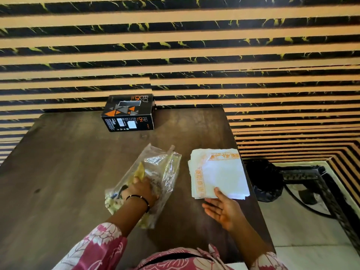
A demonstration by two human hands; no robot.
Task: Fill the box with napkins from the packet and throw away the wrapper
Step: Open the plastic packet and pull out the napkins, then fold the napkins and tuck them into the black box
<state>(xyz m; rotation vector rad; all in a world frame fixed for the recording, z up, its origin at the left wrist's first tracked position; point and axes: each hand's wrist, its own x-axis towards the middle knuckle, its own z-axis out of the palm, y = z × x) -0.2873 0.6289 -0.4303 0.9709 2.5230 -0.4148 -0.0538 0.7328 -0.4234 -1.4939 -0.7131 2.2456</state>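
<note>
A clear plastic wrapper (155,172) lies crumpled in the middle of the dark wooden table (68,162). My left hand (139,189) presses down on it with the fingers closed over the plastic. To its right a stack of white napkins (218,173) with orange borders rests near the table's right edge. My right hand (224,209) lies palm up with the fingers apart, its thumb touching the stack's near edge. A black box (128,113) with orange triangles stands at the far edge, against the wall; I cannot tell whether its top slot is open.
A black bin (265,181) lined with a black bag stands on the floor just right of the table. Behind it lie a dark ornate frame (311,176) and pale floor tiles. A striped orange-and-black wall runs behind the table.
</note>
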